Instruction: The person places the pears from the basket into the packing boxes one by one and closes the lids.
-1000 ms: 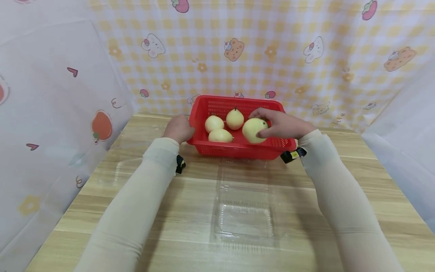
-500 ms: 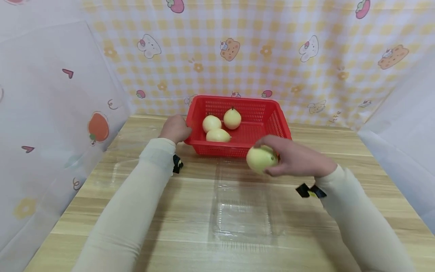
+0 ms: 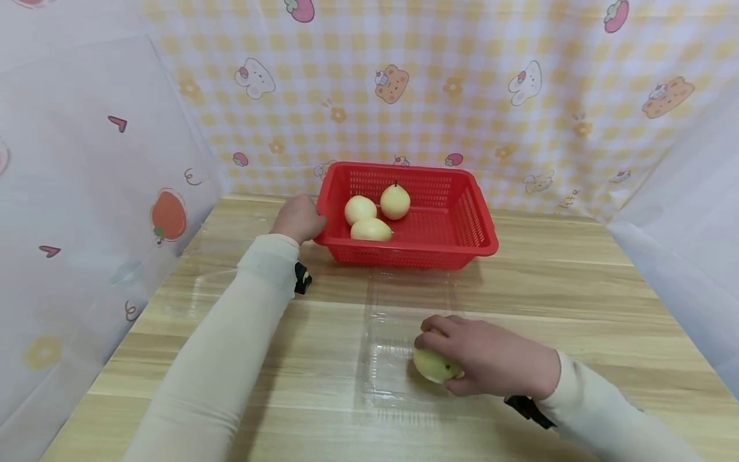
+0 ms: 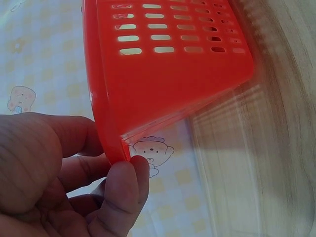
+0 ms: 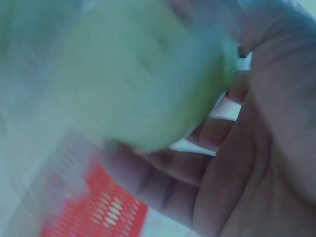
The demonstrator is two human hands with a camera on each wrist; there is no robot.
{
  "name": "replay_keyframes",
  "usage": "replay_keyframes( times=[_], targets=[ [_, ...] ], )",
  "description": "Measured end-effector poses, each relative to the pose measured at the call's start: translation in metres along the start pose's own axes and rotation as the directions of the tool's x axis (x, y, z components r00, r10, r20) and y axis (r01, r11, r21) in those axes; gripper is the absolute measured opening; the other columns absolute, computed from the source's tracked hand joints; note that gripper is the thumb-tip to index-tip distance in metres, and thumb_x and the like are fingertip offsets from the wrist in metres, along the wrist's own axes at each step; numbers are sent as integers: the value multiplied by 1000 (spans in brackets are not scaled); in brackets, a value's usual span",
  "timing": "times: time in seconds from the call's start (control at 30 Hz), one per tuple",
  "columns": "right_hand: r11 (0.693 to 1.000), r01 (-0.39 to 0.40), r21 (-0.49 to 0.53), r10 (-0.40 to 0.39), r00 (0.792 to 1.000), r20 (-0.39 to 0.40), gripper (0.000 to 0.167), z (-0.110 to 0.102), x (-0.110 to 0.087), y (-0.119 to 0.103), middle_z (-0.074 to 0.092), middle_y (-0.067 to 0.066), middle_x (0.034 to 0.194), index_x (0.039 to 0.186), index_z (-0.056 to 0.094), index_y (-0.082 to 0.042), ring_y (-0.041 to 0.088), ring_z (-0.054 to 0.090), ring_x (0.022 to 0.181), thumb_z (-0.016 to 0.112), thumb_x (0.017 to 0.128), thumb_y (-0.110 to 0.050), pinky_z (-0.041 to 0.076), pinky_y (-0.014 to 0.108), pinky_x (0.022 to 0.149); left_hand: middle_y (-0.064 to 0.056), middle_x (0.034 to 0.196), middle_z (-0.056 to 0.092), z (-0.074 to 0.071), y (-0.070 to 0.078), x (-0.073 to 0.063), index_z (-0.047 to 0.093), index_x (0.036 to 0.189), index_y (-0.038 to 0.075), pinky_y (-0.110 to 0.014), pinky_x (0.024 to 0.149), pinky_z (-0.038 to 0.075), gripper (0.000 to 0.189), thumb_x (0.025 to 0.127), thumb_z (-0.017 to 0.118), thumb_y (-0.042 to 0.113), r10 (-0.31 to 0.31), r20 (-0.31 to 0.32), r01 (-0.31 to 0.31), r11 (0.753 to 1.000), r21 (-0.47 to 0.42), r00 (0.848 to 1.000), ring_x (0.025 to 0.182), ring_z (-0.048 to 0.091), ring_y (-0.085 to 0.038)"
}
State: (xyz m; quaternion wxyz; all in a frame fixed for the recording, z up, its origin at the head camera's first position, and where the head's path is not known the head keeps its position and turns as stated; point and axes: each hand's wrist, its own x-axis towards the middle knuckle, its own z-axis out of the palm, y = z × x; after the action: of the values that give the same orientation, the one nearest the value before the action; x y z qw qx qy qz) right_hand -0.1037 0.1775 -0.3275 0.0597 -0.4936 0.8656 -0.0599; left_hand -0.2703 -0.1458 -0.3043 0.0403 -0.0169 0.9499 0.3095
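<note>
My right hand (image 3: 491, 356) grips a pale yellow-green pear (image 3: 434, 367), holding it over or in the right part of a clear plastic clamshell box (image 3: 398, 378) on the table. In the right wrist view the fingers curl round this pear (image 5: 143, 79), which is blurred. At the left end of a red plastic basket (image 3: 404, 256), my left hand (image 3: 299, 219) pinches the rim; the left wrist view has thumb and fingers on the basket's rim (image 4: 101, 118). Inside the basket, on its left side, are three pears, among them an upright one (image 3: 395, 202) with a dark stem.
More clear plastic (image 3: 216, 289), hard to make out, lies on the left of the wooden table (image 3: 577, 289). A checked cloth (image 3: 450, 122) hangs behind the basket. White cloth (image 3: 86, 160) hangs along the left side.
My right hand has carried the pear out of the basket's right side, over the front rim and down to the clear box. My left hand has stayed at the basket's left end.
</note>
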Motion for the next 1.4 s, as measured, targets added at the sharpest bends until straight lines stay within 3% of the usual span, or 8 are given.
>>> replay_keyframes(
  times=[0.2, 0.33, 0.5, 0.67, 0.8, 0.9, 1.13, 1.4],
  targets=[
    [957, 34, -289, -50, 998, -49, 64, 25, 8, -9, 49, 5, 111, 115, 53, -17, 23, 48, 97, 92, 66, -30, 51, 29, 70, -8, 64, 62, -4, -1, -1, 62, 74, 3, -28, 57, 45, 20, 91, 51, 5, -3, -1, 3, 1000, 12, 1000, 58, 57, -18],
    [939, -1, -344, -23, 998, -66, 72, 30, 13, -11, 47, 7, 110, 116, 53, -15, 25, 47, 100, 93, 62, -39, 52, 31, 72, -9, 64, 62, -5, -1, -1, 62, 75, 2, -28, 57, 46, 20, 91, 51, 5, -8, 0, 8, 1000, 6, 1000, 58, 57, -18],
    [971, -16, -238, 16, 1000, -1, 78, 17, 12, -11, 49, 9, 118, 127, 55, -14, 25, 48, 107, 92, 63, -38, 53, 33, 77, -10, 68, 63, -6, -1, -1, 64, 79, 1, -28, 59, 47, 20, 93, 52, 6, -31, 8, 31, 999, -17, 999, 60, 58, -19],
    [998, -28, -48, 31, 998, 55, 72, -21, 10, -2, 54, 6, 129, 137, 54, -14, 24, 53, 115, 86, 74, -28, 52, 39, 89, -10, 68, 64, -6, -2, 0, 65, 78, 1, -28, 59, 47, 21, 94, 51, 6, -31, 12, 31, 999, -10, 999, 60, 58, -19],
    [997, -30, 70, 32, 999, -26, 59, -55, 25, 31, 59, 3, 129, 137, 56, -11, 22, 57, 117, 78, 85, -27, 50, 43, 93, -9, 67, 63, -7, -3, 0, 63, 77, 2, -27, 58, 46, 20, 93, 51, 5, -19, 8, 19, 1000, 9, 1000, 59, 57, -18],
    [985, -93, 148, 106, 991, -83, 49, -77, 52, 70, 61, 4, 127, 132, 58, -9, 23, 57, 116, 75, 89, -25, 49, 44, 95, -9, 67, 63, -8, -3, 1, 63, 76, 2, -27, 58, 46, 20, 93, 51, 5, -20, 7, 20, 1000, 9, 1000, 59, 57, -18],
    [858, -411, 310, 419, 907, 44, 49, -110, 121, 152, 58, 6, 128, 136, 54, -13, 25, 55, 112, 68, 94, -33, 47, 46, 96, -10, 69, 64, -5, 1, 1, 64, 79, 1, -28, 60, 48, 20, 93, 51, 5, -50, 27, 51, 998, -24, 998, 61, 59, -20],
    [736, -560, 379, 513, 828, 227, 66, -96, 181, 203, 42, 12, 146, 149, 36, -9, 31, 41, 131, 61, 96, -39, 37, 51, 107, -13, 81, 67, -3, 5, -1, 66, 91, 1, -31, 68, 53, 14, 96, 55, 8, -82, 44, 85, 995, -59, 996, 72, 64, -25]
  ],
)
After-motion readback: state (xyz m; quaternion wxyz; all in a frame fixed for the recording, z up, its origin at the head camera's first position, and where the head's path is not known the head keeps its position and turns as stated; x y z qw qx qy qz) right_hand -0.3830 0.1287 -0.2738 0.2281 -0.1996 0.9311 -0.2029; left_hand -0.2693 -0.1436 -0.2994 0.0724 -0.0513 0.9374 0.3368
